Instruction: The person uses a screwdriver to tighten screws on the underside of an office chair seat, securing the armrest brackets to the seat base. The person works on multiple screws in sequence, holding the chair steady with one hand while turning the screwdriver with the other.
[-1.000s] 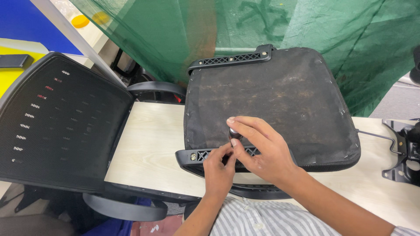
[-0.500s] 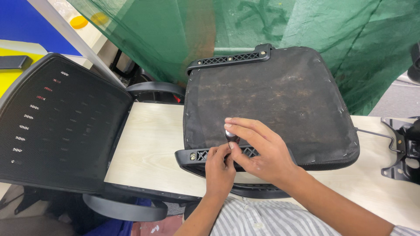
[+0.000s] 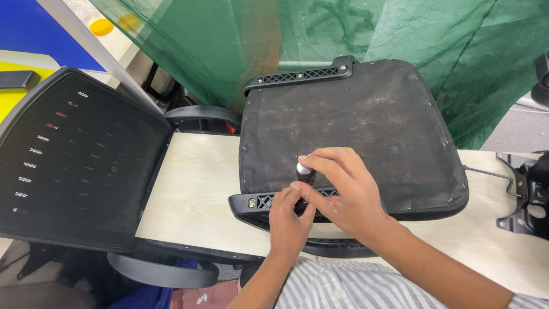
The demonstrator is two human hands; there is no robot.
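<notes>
From where I watch, my right hand (image 3: 343, 191) sits just below the centre of the view, its fingers curled around a short dark tool with a silvery cap (image 3: 303, 171), which stands roughly upright on the near edge of an upturned black seat cushion (image 3: 366, 120). My left hand (image 3: 290, 216) comes up from six o'clock and meets the right one; its fingertips pinch in at the foot of the tool, right where it touches the black plastic bracket (image 3: 260, 202) running along the cushion's near edge. Whether the left fingers actually grip the tool or only steady its tip, I cannot tell. The cushion's fabric underside is dusty and stained, and a second ribbed plastic bracket (image 3: 300, 75) lines its far edge toward twelve o'clock. The cushion lies on a pale wood-grain table (image 3: 194, 189). At nine o'clock a black mesh chair back (image 3: 74, 166) lies flat, partly over the table's left end, with curved black armrests (image 3: 200, 114) showing near it. At three o'clock a black metal chair mechanism (image 3: 529, 194) rests on the table. Green netting (image 3: 400, 34) hangs behind everything from eleven to two o'clock. My striped shirt (image 3: 343, 289) shows at six o'clock.
</notes>
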